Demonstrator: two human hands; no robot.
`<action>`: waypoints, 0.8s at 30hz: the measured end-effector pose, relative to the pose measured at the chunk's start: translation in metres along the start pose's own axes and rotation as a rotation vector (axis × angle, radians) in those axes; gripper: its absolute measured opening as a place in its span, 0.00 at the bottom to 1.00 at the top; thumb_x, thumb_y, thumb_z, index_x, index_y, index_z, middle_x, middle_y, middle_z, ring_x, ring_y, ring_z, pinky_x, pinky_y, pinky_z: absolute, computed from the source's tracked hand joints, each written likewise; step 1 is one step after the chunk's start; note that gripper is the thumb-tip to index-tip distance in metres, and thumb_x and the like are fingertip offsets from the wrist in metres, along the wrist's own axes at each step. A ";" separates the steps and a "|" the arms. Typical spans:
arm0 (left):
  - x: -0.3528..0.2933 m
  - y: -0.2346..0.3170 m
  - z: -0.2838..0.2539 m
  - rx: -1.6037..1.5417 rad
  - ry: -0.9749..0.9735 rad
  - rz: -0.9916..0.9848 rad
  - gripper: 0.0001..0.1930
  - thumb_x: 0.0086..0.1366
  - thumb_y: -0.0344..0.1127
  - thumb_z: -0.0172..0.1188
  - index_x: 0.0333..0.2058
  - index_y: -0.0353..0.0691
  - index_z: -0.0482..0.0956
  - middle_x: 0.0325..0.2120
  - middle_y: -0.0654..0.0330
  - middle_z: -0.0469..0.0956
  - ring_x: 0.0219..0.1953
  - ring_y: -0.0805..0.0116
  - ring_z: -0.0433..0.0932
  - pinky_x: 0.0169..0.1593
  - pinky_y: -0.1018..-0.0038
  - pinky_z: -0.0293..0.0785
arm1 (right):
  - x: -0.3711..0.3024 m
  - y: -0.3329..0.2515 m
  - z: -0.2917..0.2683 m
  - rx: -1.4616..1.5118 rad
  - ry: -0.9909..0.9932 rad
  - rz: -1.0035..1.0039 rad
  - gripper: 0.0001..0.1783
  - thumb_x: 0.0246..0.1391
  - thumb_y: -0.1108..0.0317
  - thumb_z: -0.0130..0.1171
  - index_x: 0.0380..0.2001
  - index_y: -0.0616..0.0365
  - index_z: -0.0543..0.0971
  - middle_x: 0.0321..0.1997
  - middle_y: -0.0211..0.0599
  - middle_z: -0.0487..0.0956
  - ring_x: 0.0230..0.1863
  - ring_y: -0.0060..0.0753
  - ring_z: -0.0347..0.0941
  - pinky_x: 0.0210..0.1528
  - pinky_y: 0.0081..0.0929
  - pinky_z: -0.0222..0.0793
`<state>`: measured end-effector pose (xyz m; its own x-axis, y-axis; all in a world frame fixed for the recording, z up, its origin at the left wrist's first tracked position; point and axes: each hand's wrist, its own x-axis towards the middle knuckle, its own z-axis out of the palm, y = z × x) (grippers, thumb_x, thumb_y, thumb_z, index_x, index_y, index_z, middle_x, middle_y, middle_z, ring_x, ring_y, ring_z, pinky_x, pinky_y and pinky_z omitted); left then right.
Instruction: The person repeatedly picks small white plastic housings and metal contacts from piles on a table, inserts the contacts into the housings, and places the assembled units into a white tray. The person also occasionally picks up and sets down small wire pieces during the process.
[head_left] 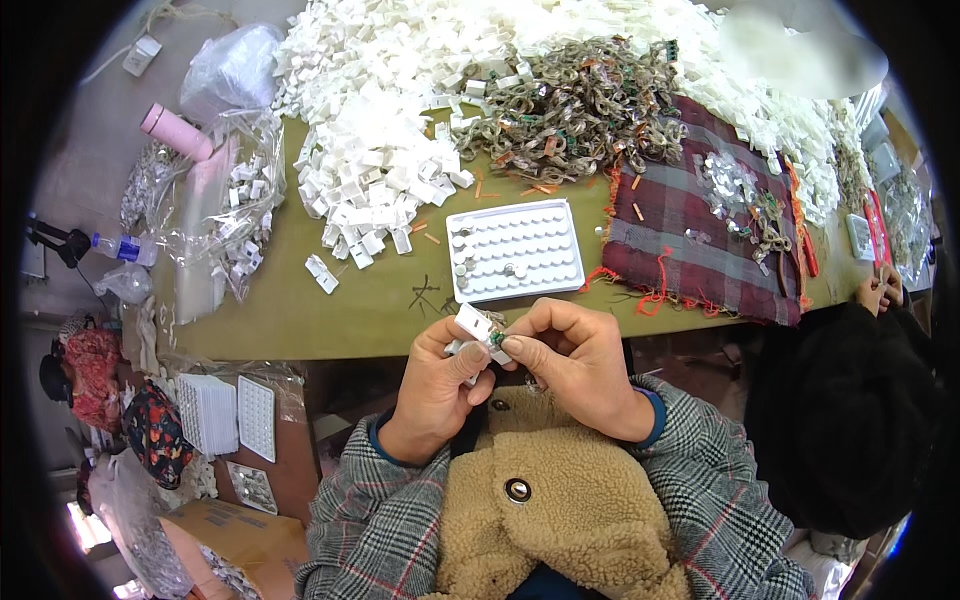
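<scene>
My left hand (428, 392) is closed around a small white plastic casing (472, 321), which is tilted up between thumb and fingers. Another white piece shows partly under those fingers. Thumb and forefinger of my right hand (580, 365) pinch a small green circuit board (496, 340) with thin wires, right against the casing. Fingers hide much of it. Just beyond my hands lies a white tray (535, 286) with rows of round pits. A few small silvery discs sit in it, mostly along its left side.
White casings (375, 185) spread in a big heap at the back left. Bundled wires with boards (570, 110) pile up behind the tray. To the right, a plaid cloth (655, 220) bears clear discs (725, 180). A pink bottle (178, 132) lies left; a co-worker's hands (880, 290) are far right.
</scene>
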<state>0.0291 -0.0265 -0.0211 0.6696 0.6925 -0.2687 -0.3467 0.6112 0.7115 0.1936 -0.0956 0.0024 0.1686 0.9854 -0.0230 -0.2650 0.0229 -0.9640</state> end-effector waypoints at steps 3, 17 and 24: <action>-0.001 -0.001 -0.009 -0.071 -0.036 0.007 0.16 0.63 0.37 0.68 0.44 0.37 0.76 0.37 0.61 0.80 0.31 0.79 0.76 0.20 0.87 0.66 | 0.004 0.001 0.000 -0.366 -0.034 -0.290 0.06 0.56 0.78 0.64 0.37 0.67 0.81 0.30 0.35 0.80 0.30 0.22 0.75 0.30 0.19 0.70; 0.005 -0.003 -0.012 -0.152 -0.013 0.045 0.16 0.63 0.37 0.67 0.45 0.35 0.77 0.39 0.60 0.80 0.30 0.80 0.76 0.20 0.88 0.67 | 0.007 0.003 -0.001 -0.767 -0.155 -0.686 0.19 0.44 0.83 0.63 0.43 0.71 0.79 0.37 0.45 0.76 0.35 0.45 0.73 0.39 0.35 0.71; -0.001 0.009 -0.001 0.171 0.102 0.132 0.08 0.60 0.23 0.67 0.37 0.35 0.78 0.37 0.54 0.81 0.23 0.79 0.75 0.19 0.86 0.68 | 0.013 0.003 -0.005 -0.741 -0.148 -0.669 0.19 0.46 0.84 0.61 0.45 0.68 0.79 0.37 0.44 0.77 0.35 0.45 0.74 0.40 0.35 0.72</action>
<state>0.0250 -0.0215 -0.0151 0.5531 0.8025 -0.2239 -0.3049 0.4451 0.8420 0.1997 -0.0839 -0.0018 -0.0661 0.8204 0.5679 0.5065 0.5179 -0.6893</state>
